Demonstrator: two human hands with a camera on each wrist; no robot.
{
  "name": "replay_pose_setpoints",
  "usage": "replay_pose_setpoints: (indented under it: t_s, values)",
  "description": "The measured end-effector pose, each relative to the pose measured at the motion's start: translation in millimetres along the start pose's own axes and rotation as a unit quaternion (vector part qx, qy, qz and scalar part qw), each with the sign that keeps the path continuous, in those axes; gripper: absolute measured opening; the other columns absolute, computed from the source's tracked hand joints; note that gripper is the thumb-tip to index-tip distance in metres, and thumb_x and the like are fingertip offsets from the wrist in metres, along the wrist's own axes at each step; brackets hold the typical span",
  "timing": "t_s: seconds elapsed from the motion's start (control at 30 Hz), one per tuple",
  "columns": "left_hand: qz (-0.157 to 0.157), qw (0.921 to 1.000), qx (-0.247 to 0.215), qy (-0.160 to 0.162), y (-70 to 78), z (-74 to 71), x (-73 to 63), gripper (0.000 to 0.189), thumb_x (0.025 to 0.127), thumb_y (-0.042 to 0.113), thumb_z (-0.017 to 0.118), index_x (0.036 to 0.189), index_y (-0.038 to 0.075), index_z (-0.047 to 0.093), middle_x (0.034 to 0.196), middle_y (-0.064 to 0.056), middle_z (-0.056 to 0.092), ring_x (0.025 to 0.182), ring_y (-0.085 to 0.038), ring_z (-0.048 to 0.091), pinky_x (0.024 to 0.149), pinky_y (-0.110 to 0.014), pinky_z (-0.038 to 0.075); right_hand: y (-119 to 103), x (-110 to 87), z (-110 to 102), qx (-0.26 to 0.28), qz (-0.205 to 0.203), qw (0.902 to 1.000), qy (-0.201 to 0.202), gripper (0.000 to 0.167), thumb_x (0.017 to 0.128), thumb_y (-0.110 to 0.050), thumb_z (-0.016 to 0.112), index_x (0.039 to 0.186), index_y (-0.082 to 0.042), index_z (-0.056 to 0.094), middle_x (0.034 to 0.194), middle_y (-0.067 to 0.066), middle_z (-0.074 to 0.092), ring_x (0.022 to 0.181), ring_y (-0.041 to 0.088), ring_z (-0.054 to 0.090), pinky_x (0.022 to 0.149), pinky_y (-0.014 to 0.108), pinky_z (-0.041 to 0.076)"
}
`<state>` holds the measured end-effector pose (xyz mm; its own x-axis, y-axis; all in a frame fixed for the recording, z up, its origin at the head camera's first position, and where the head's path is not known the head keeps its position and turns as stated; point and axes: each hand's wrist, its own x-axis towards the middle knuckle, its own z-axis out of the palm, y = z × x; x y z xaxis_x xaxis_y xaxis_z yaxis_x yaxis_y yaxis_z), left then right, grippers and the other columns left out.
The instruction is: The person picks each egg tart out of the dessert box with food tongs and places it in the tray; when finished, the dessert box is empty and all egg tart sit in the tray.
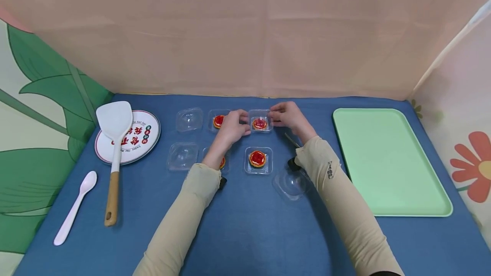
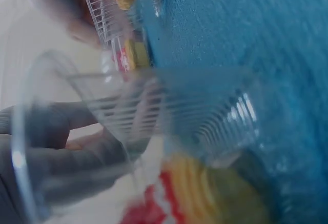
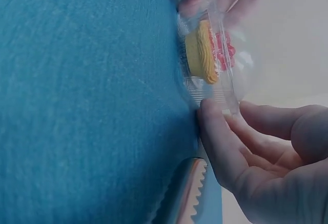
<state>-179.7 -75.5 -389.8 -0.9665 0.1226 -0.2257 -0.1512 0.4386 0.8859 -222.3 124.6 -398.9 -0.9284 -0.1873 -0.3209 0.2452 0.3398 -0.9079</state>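
A small clear plastic box point(image 1: 261, 114) with a red-topped tart point(image 3: 205, 52) inside stands at the back of the blue table, a clear domed lid over it. My left hand point(image 1: 235, 126) holds its left side with the fingertips. On the opposite side, the thumb and fingers of my right hand point(image 1: 288, 118) pinch the rim. Nearer to me is an uncovered box point(image 1: 270, 161) with another red tart point(image 1: 257, 159). Two more tart boxes are partly hidden by my left hand and forearm; their clear lids point(image 1: 183, 156) lie hinged out to the left.
A loose clear lid point(image 1: 289, 184) and a serrated metal tool point(image 1: 292, 139) lie by my right forearm. The green tray point(image 1: 391, 161) is at right. At left are stacked plates point(image 1: 147, 139), a white spatula point(image 1: 115, 122) across them, and a white spoon point(image 1: 74, 208).
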Motion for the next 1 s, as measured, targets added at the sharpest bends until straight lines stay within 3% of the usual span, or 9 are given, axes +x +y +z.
replay_pose_setpoints:
  t_s: [0.2, 0.43, 0.53, 0.77, 1.0]
  values:
    - [-0.011, 0.9998, -0.015, -0.006, -1.0, 0.3, 0.6, 0.054, 0.101, -0.007, 0.068, 0.153, -0.006, 0.052, 0.142, -0.025, 0.06, 0.108, -0.033, 0.073, 0.093, -0.034, 0.063, 1.4, -1.5, -1.1, 0.015, 0.01, 0.9998, -0.008, 0.037, 0.112, -0.007, 0.055, 0.143, 0.013, 0.059, 0.138, 0.03, 0.062, 0.126, 0.039, 0.065, 0.1, 0.044, 0.06]
    - [-0.015, 0.9992, -0.036, -0.004, -0.5, 0.3, -0.2, 0.054, 0.101, -0.009, 0.068, 0.152, -0.005, 0.052, 0.142, -0.025, 0.06, 0.108, -0.035, 0.073, 0.093, -0.037, 0.064, 1.4, -3.8, -0.1, 0.009, 0.007, 0.9999, 0.004, 0.036, 0.111, -0.007, 0.058, 0.141, 0.013, 0.061, 0.137, 0.03, 0.064, 0.123, 0.039, 0.067, 0.099, 0.041, 0.06]
    - [-0.016, 0.9985, -0.052, -0.005, -1.3, -0.3, 0.0, 0.053, 0.101, -0.011, 0.067, 0.151, -0.005, 0.052, 0.142, -0.025, 0.06, 0.109, -0.036, 0.073, 0.093, -0.038, 0.064, 1.0, -5.4, -0.6, 0.005, 0.002, 0.9999, 0.012, 0.034, 0.11, -0.006, 0.061, 0.138, 0.013, 0.064, 0.135, 0.03, 0.066, 0.117, 0.036, 0.07, 0.098, 0.04, 0.061]
    - [-0.017, 0.9969, -0.077, -0.009, -4.9, -2.9, 2.1, 0.051, 0.101, -0.009, 0.068, 0.15, -0.005, 0.054, 0.138, -0.025, 0.062, 0.106, -0.036, 0.074, 0.09, -0.038, 0.065, 1.0, -7.7, -1.6, 0.032, -0.001, 0.9994, 0.01, 0.032, 0.108, -0.002, 0.062, 0.136, 0.014, 0.064, 0.132, 0.031, 0.067, 0.091, 0.017, 0.072, 0.092, 0.034, 0.064]
    - [-0.039, 0.9941, -0.101, -0.015, -6.7, -3.6, 1.9, 0.063, 0.102, -0.008, 0.067, 0.16, -0.005, 0.041, 0.144, -0.025, 0.06, 0.112, -0.037, 0.073, 0.092, -0.037, 0.064, 6.4, -5.7, 0.9, 0.022, -0.017, 0.9996, 0.01, 0.031, 0.107, 0.002, 0.061, 0.135, 0.016, 0.063, 0.129, 0.032, 0.067, 0.089, 0.014, 0.07, 0.094, 0.035, 0.063]
